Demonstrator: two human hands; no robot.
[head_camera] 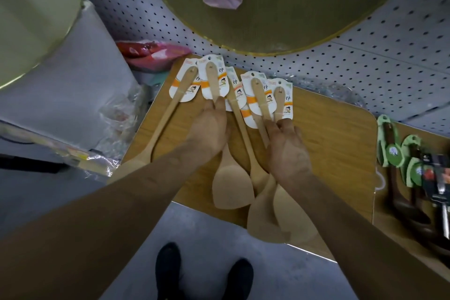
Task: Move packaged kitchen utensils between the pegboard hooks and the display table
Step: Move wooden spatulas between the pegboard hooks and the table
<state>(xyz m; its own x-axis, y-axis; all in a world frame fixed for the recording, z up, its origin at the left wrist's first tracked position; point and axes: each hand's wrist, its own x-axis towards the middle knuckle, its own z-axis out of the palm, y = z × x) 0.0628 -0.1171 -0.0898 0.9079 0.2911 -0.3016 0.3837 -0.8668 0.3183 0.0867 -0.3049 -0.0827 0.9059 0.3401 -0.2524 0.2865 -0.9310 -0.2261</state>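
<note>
Knuckles hide the story: left hand (209, 129) over one carded spatula (213, 80), right hand (288, 151) over two more on the worktop (328, 129), either grip impossible to call.

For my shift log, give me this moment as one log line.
surface: display table | left grip: pinches second spatula handle | right grip: holds two rightmost spatulas | pegboard: behind table

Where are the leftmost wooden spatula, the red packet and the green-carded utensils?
leftmost wooden spatula (168, 117), head view, middle of its handle.
red packet (146, 52), head view, its middle.
green-carded utensils (394, 153), head view, a round green label.
</note>
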